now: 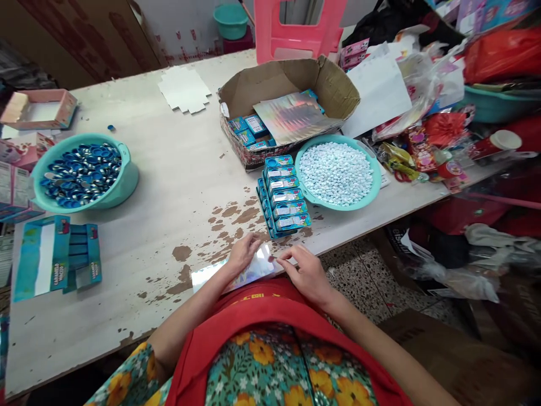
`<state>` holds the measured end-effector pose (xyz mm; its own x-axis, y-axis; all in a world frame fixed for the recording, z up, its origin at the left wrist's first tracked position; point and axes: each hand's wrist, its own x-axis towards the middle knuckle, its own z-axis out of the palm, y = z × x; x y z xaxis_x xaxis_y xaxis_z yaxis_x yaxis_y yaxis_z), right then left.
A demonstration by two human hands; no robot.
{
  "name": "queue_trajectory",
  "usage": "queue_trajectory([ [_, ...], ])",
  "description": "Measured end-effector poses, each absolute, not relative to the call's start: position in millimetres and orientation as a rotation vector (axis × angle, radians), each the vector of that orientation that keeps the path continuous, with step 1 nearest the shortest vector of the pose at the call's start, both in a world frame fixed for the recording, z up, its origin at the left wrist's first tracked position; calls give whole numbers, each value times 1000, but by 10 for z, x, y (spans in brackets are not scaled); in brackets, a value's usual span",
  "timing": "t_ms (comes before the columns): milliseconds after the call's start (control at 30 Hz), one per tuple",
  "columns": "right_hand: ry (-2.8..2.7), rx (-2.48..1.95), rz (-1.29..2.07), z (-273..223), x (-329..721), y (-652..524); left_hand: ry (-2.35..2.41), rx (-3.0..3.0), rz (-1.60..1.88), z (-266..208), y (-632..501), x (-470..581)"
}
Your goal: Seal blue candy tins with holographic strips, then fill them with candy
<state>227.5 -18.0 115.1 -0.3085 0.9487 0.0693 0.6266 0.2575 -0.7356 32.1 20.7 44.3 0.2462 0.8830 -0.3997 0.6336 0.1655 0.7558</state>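
Observation:
A shiny, rainbow-silver sheet point(262, 262) lies at the table's near edge against the red apron. My left hand point(244, 251) rests over its upper edge with fingers curled together on it. At the sheet's right end, the thumb and forefinger of my right hand point(303, 273) are pinched together; whatever is between the fingertips is too small to make out. Just beyond both hands stands a row of small blue boxes point(287, 196) in a blue display tray, with pale strips on their faces. Right of them is a turquoise basin point(373, 194) full of small pale candies.
A cut-down carton point(236, 155) holds blue boxes and another shiny sheet point(291, 115). On the left are a basin point(131, 180) of blue-and-silver pieces and blue display boxes point(46, 265). White card sheets point(183, 89) lie farther back. Bags and packages point(435, 141) crowd the right.

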Motion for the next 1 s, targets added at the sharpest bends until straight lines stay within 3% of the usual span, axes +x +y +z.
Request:
queue_trajectory([
  [100,-1901,-1465,886,1505,2305,6,1110,1379,678,848,269,356],
  [300,-1667,-1575,837,1573,2248,481,983,1229,510,1298,630,497],
  [467,-1539,-1589,617,1365,2196,1285,1044,1339,655,1394,1413,435],
  [700,-1481,-1776,630,1118,2162,2382,1095,1404,705,1298,2372,446],
  [1000,-1128,-1755,919,927,2269,2516,1346,1180,539,890,2369,533],
])
